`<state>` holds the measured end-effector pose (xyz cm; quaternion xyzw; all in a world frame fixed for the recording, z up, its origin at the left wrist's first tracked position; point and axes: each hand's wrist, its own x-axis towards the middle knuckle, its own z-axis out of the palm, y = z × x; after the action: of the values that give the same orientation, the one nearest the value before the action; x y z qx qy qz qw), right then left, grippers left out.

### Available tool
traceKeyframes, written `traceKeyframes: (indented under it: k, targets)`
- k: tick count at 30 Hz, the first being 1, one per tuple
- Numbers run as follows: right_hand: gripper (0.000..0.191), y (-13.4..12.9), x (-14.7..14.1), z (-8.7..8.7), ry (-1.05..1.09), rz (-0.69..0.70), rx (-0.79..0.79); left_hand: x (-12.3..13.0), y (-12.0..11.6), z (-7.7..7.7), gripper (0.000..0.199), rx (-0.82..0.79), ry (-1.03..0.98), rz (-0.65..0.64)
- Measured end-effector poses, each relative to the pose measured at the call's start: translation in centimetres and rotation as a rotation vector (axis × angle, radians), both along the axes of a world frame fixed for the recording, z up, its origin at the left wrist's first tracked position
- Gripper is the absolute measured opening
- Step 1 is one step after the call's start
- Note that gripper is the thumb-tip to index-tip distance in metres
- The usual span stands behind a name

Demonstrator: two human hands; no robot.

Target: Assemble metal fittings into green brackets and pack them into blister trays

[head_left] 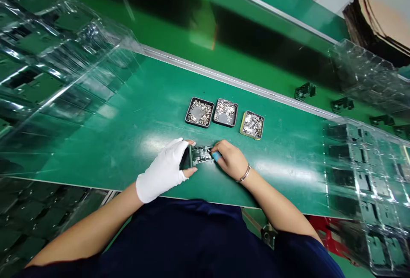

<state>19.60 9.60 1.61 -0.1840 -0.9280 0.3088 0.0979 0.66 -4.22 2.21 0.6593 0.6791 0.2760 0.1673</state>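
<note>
My left hand (166,169), in a white glove with bare fingertips, grips a dark green plastic part (201,154) at its left end. The thumb and a finger lie on its two sides. My right hand (229,158), bare, with blue tape on one finger and a bracelet at the wrist, is pinched at the part's right end. Whatever is between those fingertips is too small to make out. Beyond my hands stand three small trays of metal pieces: a left one (191,118), a middle one (236,118) and a yellow-edged right one (242,129).
Clear plastic trays of green parts are stacked at the left (80,73) and at the right (361,162). A metal-edged shelf (224,79) runs behind the green table (153,94), with several loose green parts (305,91) on it. Cardboard sheets (381,26) lie at the back right.
</note>
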Motion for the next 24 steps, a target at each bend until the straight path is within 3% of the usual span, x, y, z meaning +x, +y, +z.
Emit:
traceKeyframes:
  k: [7, 14, 21, 24]
  targets:
    - [0.028, -0.7, -0.5, 0.5, -0.172, -0.028, 0.082, 0.0, 0.0, 0.1, 0.056, -0.005, 0.0, -0.014]
    - [0.017, 0.2, 0.0, 1.0, -0.135, -0.024, -0.084, 0.0, 0.1, 0.3, 0.055, -0.043, -0.01, -0.005]
    - [0.021, -1.3, -0.6, 1.9, -0.357, -0.003, 0.11, -0.2, 0.0, 0.2, 0.058, -0.039, -0.009, -0.017]
    - [0.022, -1.4, -0.6, 1.8, -0.35, -0.041, 0.068, -0.1, 0.1, 0.0, 0.057, -0.02, -0.002, -0.017]
